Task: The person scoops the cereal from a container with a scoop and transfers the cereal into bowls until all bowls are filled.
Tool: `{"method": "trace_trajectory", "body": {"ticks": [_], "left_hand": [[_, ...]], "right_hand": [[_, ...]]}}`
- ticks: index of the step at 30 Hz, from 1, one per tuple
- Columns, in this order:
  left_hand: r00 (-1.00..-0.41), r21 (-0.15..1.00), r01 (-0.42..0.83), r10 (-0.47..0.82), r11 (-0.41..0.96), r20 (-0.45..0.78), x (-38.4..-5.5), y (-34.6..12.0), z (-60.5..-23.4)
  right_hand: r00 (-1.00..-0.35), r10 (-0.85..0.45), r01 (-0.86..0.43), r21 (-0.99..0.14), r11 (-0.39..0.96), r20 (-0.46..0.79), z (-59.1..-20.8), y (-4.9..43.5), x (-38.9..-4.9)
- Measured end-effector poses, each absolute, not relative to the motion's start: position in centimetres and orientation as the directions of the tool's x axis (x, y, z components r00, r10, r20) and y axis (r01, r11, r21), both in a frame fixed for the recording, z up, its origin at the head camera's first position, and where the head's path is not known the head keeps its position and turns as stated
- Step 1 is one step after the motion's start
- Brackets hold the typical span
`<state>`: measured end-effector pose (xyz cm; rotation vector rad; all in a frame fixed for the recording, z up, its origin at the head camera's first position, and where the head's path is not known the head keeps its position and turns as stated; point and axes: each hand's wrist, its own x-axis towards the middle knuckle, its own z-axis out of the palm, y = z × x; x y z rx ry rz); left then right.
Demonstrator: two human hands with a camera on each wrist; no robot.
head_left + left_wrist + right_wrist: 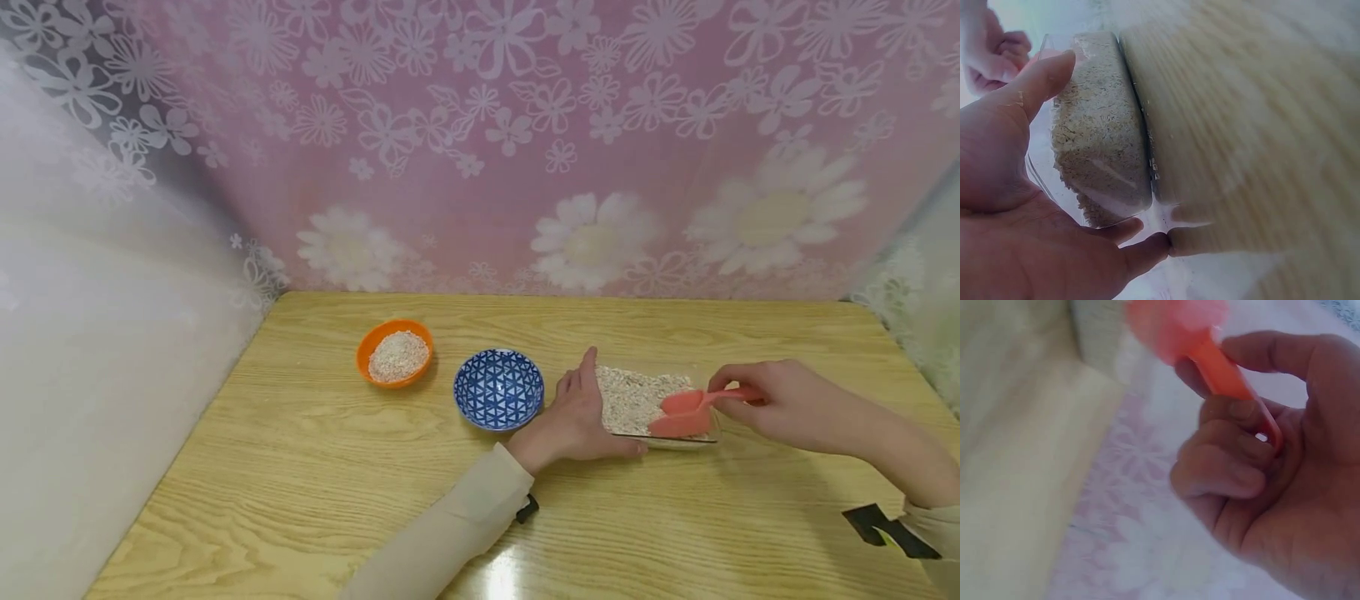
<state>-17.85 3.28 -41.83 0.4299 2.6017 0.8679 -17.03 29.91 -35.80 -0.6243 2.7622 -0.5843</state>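
Observation:
My right hand [772, 404] grips the handle of a coral-pink scoop [678, 425], its bowl down at the oats [633, 400] in a clear rectangular container [675, 444]. In the right wrist view, my fingers [1229, 450] curl about the handle, thumb and index finger near the scoop's bowl. At the container's left end rests my left hand [573, 417], its fingers fairly straight and its thumb along the front side. The left wrist view shows the thumb [1047, 75] against the clear wall, with oats heaped behind it. Fingertips reach down by the tabletop there.
Just left of my left hand stands a blue-and-white patterned bowl [498, 389], with no food visible inside. Farther left and back is an orange bowl [365, 354] filled with pale flakes. A pink flowered curtain [465, 208] hangs behind the wooden table [300, 467].

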Motion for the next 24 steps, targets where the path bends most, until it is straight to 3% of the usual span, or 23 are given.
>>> {"method": "trace_trajectory", "body": {"ticks": [5,11,17,24], "left_hand": [[-0.889,0.627,0.153,0.384,0.764,-0.250,-17.8,3.3,-41.8],[-0.891,0.632,0.160,0.387,0.758,-0.238,-17.8,3.1,-42.0],[-0.883,0.625,0.185,0.407,0.759,-0.233,-17.7,3.0,-42.0],[-0.885,0.613,0.200,0.409,0.765,-0.223,-17.9,3.0,-42.0]], "right_hand": [[-0.880,-0.473,-0.449,-0.390,0.804,0.040,-38.5,30.1,-16.2],[-0.813,-0.513,-0.582,-0.341,0.738,0.275,-40.7,29.9,-16.0],[-0.764,-0.549,-0.637,-0.257,0.727,0.340,-41.1,29.3,-16.4],[-0.730,-0.599,-0.660,-0.112,0.743,0.327,-40.9,28.8,-17.1]]}}
